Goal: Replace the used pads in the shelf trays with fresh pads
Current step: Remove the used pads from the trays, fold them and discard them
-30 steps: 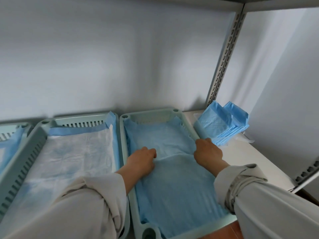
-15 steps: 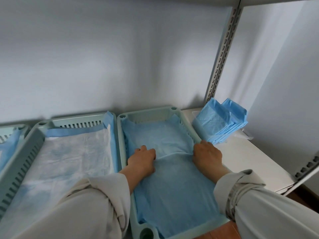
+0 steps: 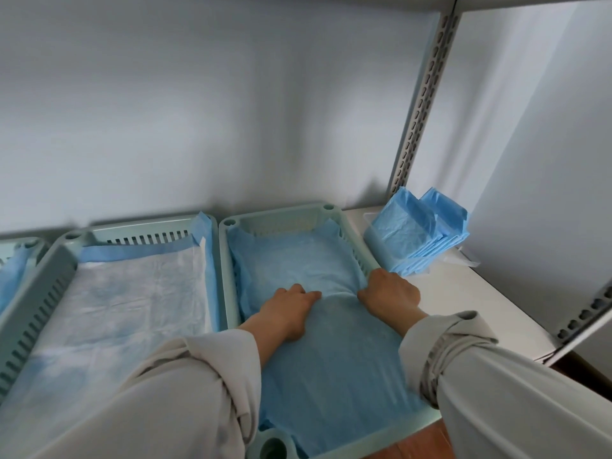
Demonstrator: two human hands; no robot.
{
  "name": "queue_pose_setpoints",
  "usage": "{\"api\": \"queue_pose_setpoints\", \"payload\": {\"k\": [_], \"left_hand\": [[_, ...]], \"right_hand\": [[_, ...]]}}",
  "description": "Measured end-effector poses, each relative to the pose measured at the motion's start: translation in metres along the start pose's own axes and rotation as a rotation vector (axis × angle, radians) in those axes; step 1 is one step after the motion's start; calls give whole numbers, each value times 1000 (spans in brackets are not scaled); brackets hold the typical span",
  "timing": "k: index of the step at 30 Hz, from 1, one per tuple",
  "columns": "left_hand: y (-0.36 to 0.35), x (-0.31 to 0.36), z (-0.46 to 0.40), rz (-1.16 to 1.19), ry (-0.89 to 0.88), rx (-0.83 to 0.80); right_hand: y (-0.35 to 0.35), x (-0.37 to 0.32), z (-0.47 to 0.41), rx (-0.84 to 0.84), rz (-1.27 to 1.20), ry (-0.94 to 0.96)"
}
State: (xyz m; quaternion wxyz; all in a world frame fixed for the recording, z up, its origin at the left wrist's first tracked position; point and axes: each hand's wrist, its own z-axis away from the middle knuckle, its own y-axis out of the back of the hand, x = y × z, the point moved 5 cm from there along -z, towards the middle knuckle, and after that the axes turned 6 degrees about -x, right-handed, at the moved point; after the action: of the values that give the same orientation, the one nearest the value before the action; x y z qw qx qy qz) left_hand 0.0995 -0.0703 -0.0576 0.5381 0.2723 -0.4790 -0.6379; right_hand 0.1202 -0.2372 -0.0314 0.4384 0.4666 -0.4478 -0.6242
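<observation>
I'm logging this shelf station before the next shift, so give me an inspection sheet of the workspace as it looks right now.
Surface: white shelf board, bare to the right of the trays.
Job's things: right tray lined with a blue pad, folded across its middle; middle tray holds a white-faced pad with a blue border; stack of folded blue pads at the shelf's back right corner.
Clutter: clear wrapper under the stack.
Grips: left hand lies on the blue pad, knuckles up; right hand at the pad's right edge by the tray wall, fingers curled.
Cables: nothing seen.
Surroundings: white wall, slotted metal upright, a third tray at far left.
</observation>
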Motion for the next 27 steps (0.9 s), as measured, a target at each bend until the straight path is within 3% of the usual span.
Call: {"api": "queue_pose_setpoints", "payload": {"k": [9, 13, 15, 18, 20, 22, 27], "left_hand": [[8, 1, -13, -159, 83, -130], [9, 3, -19, -161, 106, -168], [10, 1, -20, -152, 101, -165], [10, 2, -19, -140, 86, -147], [8, 1, -15, -120, 72, -123], [3, 1, -12, -77, 50, -98], [-5, -1, 11, 138, 15, -78]], "right_hand": [[-9, -7, -2, -19, -102, 11], [16, -12, -2, 234, -180, 89], [26, -15, -4, 282, -282, 130], [26, -10, -10, 125, -513, 90], [18, -8, -9, -15, -470, 85], [15, -6, -6, -44, -451, 57], [28, -10, 5, -74, -795, -8]]}}
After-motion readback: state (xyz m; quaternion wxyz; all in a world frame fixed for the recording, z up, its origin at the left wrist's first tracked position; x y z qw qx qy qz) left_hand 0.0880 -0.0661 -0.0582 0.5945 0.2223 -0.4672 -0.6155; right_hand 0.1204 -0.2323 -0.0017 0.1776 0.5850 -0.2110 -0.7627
